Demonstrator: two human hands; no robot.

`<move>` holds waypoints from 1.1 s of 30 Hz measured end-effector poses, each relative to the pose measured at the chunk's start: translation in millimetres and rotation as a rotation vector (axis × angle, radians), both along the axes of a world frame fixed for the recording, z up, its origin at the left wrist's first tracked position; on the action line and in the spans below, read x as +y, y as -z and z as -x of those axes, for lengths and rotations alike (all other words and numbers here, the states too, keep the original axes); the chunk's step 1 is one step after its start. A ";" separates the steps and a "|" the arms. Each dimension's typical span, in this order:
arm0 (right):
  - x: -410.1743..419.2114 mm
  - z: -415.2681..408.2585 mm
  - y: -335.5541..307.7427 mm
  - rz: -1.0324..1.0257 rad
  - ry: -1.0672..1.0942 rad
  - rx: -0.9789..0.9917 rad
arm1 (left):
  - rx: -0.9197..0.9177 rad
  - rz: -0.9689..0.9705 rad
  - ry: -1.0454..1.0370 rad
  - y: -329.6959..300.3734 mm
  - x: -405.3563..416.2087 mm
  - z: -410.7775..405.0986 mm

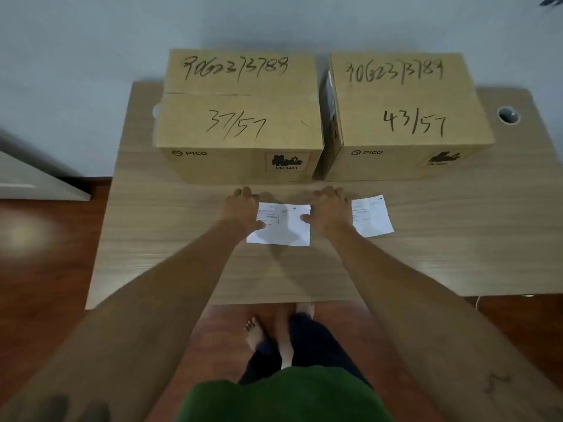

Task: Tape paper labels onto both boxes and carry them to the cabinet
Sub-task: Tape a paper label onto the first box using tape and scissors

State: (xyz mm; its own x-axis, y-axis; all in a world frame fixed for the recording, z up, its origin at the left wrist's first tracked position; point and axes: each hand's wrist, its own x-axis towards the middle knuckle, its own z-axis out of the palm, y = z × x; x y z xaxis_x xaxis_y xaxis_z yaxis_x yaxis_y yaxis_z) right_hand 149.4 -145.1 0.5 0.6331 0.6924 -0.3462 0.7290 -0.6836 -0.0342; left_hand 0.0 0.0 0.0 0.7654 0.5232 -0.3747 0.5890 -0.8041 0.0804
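Observation:
Two brown cardboard boxes stand side by side at the back of the wooden table (170, 233). The left box (239, 117) is marked 37/57, the right box (408, 114) 43/57. In front of them lie two white paper labels. My left hand (242, 208) rests on the left edge of the nearer label (285, 229), palm down. My right hand (329, 210) rests on that label's right edge, its thumb on the paper, and covers the left side of the second label (376, 219). The fingers of both hands point toward the boxes.
A round cable hole (508, 114) sits in the table's far right corner. A grey wall rises behind the table. A pale board edge (39, 181) lies at the left over the red-brown floor. My bare feet stand under the table's front edge.

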 end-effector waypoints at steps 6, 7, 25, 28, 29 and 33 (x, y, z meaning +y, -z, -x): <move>7.3 -0.2 1.3 -0.014 -0.053 -0.023 | 0.048 -0.058 0.026 9.9 -1.3 -5.2; 7.9 0.1 0.6 -0.024 -0.051 -0.021 | 0.052 -0.057 0.033 9.6 -0.5 -6.7; -12.4 3.1 -36.5 -0.503 0.323 0.488 | -0.275 0.324 -0.255 -22.1 9.9 17.7; -7.6 11.9 -49.3 -0.552 0.291 0.442 | -0.358 0.359 -0.295 -38.8 14.8 32.8; -5.1 14.4 -53.2 -0.578 0.285 0.442 | -0.377 0.363 -0.300 -44.4 16.7 36.6; 6.7 29.6 -72.0 -0.666 0.285 0.429 | -0.463 0.336 -0.296 -71.2 27.3 52.8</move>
State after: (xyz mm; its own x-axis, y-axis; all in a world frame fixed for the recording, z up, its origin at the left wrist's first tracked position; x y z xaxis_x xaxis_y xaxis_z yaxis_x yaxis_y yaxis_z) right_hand 119.8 -138.4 72.5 0.7210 0.6712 -0.1724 0.3634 -0.5781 -0.7306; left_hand -52.8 27.3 71.2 0.7288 0.6483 -0.2203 0.6257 -0.4998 0.5989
